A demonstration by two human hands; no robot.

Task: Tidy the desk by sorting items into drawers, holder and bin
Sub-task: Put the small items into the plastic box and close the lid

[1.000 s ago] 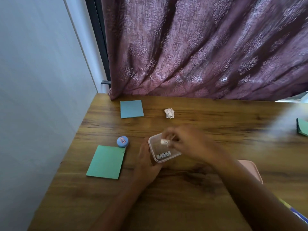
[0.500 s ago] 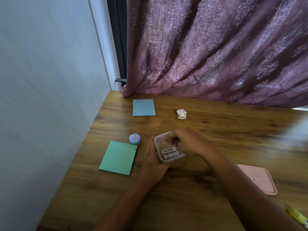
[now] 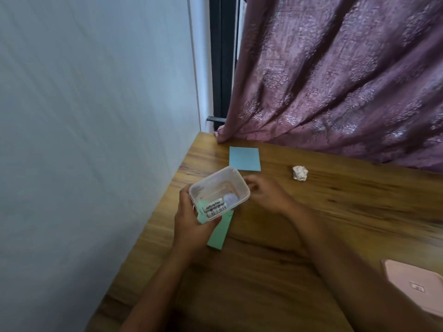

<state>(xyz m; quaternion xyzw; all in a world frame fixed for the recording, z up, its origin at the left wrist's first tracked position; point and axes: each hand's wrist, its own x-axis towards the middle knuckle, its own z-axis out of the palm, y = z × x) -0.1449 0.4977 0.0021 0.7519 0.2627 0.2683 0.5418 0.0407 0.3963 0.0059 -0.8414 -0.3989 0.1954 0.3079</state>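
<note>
1. Head view, step: small items are being gathered. The clear box (image 3: 219, 188) with two batteries (image 3: 214, 207) is held above the desk (image 3: 263, 271), over the green pad (image 3: 219, 233).
2. Next, likely: fetch the pink lid (image 3: 417, 288) at 4 o'clock, or bin the paper ball (image 3: 300, 173) at 2 o'clock. The blue pad (image 3: 244, 158) lies at 1 o'clock.
3. Left hand (image 3: 191, 226): fingers wrapped round the box's near-left side, box tilted.
4. Right hand (image 3: 266, 195): at the box's 3 o'clock, just beside the rim, fingers loosely curled, nothing seen in it.

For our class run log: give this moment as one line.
left hand holds clear container | two batteries inside | right hand beside its rim, grip unclear | crumpled paper on desk
</note>
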